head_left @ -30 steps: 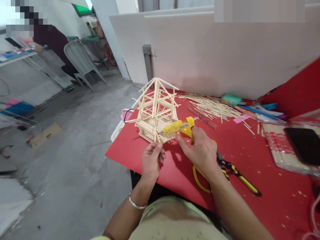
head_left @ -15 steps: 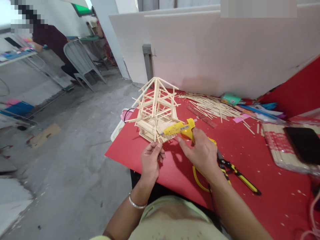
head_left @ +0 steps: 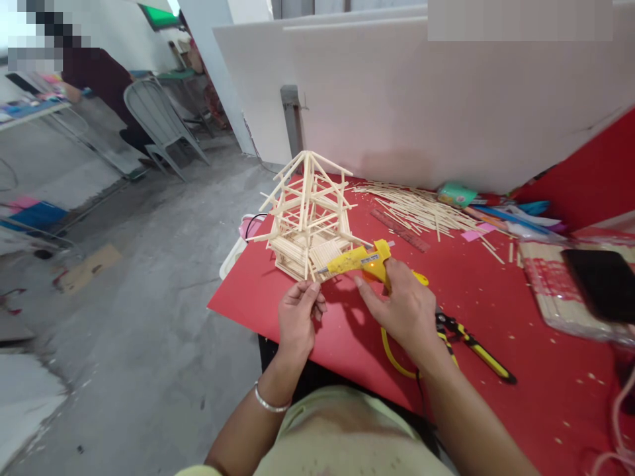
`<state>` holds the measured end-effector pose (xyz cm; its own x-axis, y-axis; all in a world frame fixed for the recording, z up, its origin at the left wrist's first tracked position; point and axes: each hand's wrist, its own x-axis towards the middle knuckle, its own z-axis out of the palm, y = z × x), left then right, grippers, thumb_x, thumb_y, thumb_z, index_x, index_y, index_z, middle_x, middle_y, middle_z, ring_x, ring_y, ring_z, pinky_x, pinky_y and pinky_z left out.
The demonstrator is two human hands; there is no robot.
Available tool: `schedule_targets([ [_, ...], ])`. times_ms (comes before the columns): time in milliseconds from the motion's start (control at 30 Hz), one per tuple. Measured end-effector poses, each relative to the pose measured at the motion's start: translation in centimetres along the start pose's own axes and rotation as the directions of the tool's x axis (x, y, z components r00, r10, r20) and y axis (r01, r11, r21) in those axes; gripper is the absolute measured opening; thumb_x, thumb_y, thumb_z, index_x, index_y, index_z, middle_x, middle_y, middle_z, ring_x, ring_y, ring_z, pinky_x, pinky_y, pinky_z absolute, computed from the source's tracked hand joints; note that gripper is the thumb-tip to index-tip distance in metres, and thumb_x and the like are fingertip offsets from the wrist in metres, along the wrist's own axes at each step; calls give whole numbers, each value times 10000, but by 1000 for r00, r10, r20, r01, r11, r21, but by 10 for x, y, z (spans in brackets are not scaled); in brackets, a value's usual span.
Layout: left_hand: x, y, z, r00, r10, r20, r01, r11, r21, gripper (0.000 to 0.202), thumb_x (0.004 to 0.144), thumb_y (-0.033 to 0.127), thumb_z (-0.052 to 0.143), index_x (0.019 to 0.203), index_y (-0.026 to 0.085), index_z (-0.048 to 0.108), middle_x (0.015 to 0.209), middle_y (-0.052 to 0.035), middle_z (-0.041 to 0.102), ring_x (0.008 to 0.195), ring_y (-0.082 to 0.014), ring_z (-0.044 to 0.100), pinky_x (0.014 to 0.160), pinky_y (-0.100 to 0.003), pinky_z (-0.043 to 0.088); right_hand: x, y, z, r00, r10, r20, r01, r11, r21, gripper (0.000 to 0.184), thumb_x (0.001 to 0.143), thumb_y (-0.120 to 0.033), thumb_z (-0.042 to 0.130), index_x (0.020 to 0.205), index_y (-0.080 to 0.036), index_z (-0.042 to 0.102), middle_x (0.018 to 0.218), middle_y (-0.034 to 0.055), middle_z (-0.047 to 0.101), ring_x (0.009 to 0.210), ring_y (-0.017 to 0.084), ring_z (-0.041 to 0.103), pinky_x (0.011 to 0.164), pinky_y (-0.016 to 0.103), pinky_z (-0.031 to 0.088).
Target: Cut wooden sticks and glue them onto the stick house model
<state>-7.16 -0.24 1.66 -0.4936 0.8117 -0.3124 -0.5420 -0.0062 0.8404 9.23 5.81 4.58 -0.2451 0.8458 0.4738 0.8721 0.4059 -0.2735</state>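
A model pavilion built of thin wooden sticks (head_left: 307,211) stands upright on the red tabletop (head_left: 357,344). My right hand (head_left: 404,307) is wrapped round a yellow hot glue gun (head_left: 364,260), its nozzle pointing left, close to the front of the model. My left hand (head_left: 298,317) is closed in a pinch on a short wooden stick (head_left: 313,271) just in front of the model's base. Whether that stick touches the model I cannot tell. Under my right wrist lies a pair of yellow-and-black pliers (head_left: 479,350), partly hidden.
Loose sticks (head_left: 411,208) lie in a heap behind, near a red ruler (head_left: 401,230). On the right, a phone (head_left: 601,284) rests on packed sticks (head_left: 546,291). White boards (head_left: 377,99) stand at the back. A person (head_left: 102,86) sits beside a grey chair (head_left: 156,116).
The glue gun and my right hand have shifted slightly to the right and down, the nozzle drawing a little away from the stick. My left hand stays nearly still.
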Motion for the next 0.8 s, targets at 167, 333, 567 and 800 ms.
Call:
schedule_targets([
  [167,-1,1,0,1000,5,0,-5,1000,-2,286,725,356,796,773,162,591,581,24,626,438,-71,536,407,-160,386,-2,0,-3,1000,5,9,-5,1000,11,505,876,-611,527,1095,-159,584,822,45,620,641,155,531,554,265,293],
  [333,-1,0,-1,1000,15,5,-15,1000,-11,280,732,346,792,778,161,588,574,26,623,438,-71,533,405,-160,378,-5,3,-5,1000,-5,-6,5,1000,15,478,875,-598,529,1050,-157,589,797,42,608,633,155,520,561,264,304],
  [567,-3,2,0,1000,14,-1,-14,1000,3,298,717,363,800,779,157,593,574,26,621,431,-66,528,390,-156,357,-9,5,-6,1000,-4,-8,4,1000,-10,411,867,-556,551,1014,-174,585,782,33,588,643,156,515,560,264,293],
  [800,-3,2,0,1000,20,9,-20,1000,22,303,709,386,797,761,156,606,574,27,620,422,-59,520,394,-158,360,1,-3,-7,1000,7,-20,-8,1000,-9,462,876,-598,514,1027,-169,599,783,37,590,634,151,496,545,262,263],
])
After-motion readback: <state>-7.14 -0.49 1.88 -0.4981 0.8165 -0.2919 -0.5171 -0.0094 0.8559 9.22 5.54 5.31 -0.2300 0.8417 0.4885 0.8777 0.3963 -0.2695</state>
